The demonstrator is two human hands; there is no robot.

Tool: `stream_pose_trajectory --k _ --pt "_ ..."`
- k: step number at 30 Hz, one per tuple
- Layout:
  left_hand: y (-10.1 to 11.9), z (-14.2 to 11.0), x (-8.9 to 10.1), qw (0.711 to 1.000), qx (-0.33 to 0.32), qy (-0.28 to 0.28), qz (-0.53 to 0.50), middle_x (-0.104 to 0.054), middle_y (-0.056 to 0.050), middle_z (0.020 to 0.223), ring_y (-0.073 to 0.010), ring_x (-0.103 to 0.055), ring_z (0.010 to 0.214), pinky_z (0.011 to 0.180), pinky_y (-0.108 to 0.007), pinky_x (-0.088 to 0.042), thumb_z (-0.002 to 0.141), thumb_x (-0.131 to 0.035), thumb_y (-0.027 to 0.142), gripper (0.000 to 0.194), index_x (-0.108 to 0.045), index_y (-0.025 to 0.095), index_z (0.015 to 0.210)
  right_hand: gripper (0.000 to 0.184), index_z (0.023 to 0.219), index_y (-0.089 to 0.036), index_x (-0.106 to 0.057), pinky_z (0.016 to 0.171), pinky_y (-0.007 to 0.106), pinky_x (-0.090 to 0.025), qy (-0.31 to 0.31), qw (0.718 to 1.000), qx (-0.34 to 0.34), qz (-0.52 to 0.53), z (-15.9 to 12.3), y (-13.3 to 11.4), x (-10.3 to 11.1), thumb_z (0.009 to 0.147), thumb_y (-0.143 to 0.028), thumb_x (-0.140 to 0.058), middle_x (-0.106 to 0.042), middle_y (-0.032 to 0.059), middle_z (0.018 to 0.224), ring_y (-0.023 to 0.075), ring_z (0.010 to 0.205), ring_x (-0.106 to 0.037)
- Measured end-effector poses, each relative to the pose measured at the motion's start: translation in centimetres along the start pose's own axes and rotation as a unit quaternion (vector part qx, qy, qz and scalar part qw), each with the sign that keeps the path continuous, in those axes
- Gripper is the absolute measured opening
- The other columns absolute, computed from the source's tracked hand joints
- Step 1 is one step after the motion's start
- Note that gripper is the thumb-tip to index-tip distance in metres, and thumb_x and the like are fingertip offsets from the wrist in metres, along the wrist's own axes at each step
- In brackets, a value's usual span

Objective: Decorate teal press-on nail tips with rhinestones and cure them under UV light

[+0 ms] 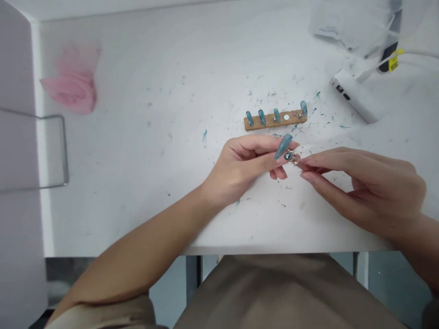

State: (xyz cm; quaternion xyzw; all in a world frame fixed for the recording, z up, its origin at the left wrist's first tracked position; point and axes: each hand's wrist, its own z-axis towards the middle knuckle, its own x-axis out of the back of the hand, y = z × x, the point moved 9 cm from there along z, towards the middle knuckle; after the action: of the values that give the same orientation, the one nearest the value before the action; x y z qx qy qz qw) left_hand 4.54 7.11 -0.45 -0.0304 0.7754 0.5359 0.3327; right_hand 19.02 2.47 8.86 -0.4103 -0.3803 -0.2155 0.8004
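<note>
My left hand (240,169) is closed in a pinch at the middle of the table, with a long glossy blue false nail (283,146) at its fingertips. Right below that nail is a small metallic piece with a round dark shiny face (290,156). From it a short, clear pinkish stem (302,165) runs to my right hand (370,183), whose thumb and fingers pinch the other end. Whether the nail is fixed to this piece, I cannot tell. Behind my hands, a wooden nail holder bar (274,121) carries several similar blue nails and shows one bare white dot.
Blue specks of paint dot the white table (137,183). A white device (355,96) with a cable lies at the right, near clear plastic packets (332,32). A crumpled pink cloth (73,89) is at the far left, by a metal wire frame (65,151).
</note>
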Motion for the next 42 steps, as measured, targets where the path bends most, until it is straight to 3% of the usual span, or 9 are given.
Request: stream_pose_trajectory --k 10,17,26,42 --pt "0.1 0.0 -0.4 1.000 -0.003 -0.018 -0.011 -0.088 0.003 0.095 -0.0039 -0.074 0.061 0.065 -0.014 -0.064 0.082 -0.101 0.032 0.013 -0.092 0.030 0.092 0.002 0.109 -0.021 -0.067 0.068 0.019 -0.057 -0.002 1.000 -0.005 0.001 -0.1 0.0 -0.1 0.110 -0.020 -0.068 -0.078 -0.0055 0.106 0.0036 0.082 -0.075" --pt "0.3 0.1 -0.6 0.999 -0.022 -0.038 0.009 -0.085 0.003 0.087 -0.0048 -0.076 0.065 0.067 -0.013 -0.064 0.087 -0.097 0.032 0.007 -0.092 0.029 0.089 0.005 0.114 -0.020 -0.071 0.075 0.016 -0.066 0.005 0.999 -0.037 0.032 -0.5 0.8 -0.2 0.109 -0.021 -0.069 -0.078 -0.0039 0.112 0.0043 0.089 -0.077" --pt "0.3 0.1 -0.7 0.999 -0.021 -0.041 0.013 -0.085 0.003 0.086 -0.0044 -0.075 0.065 0.067 -0.012 -0.064 0.085 -0.099 0.034 0.009 -0.092 0.030 0.089 0.008 0.116 -0.020 -0.072 0.076 0.016 -0.068 0.006 0.997 -0.054 0.046 -0.8 1.3 -0.4 0.108 -0.020 -0.070 -0.078 -0.0032 0.110 0.0048 0.088 -0.076" --pt "0.0 0.1 -0.3 1.000 -0.004 -0.030 -0.004 -0.088 0.002 0.093 -0.0066 -0.076 0.066 0.066 -0.016 -0.066 0.083 -0.100 0.033 0.014 -0.092 0.030 0.094 0.006 0.113 -0.019 -0.066 0.073 0.018 -0.058 -0.010 0.999 0.029 0.016 -0.2 -0.5 -0.2 0.108 -0.016 -0.069 -0.078 -0.0035 0.107 0.0037 0.083 -0.074"
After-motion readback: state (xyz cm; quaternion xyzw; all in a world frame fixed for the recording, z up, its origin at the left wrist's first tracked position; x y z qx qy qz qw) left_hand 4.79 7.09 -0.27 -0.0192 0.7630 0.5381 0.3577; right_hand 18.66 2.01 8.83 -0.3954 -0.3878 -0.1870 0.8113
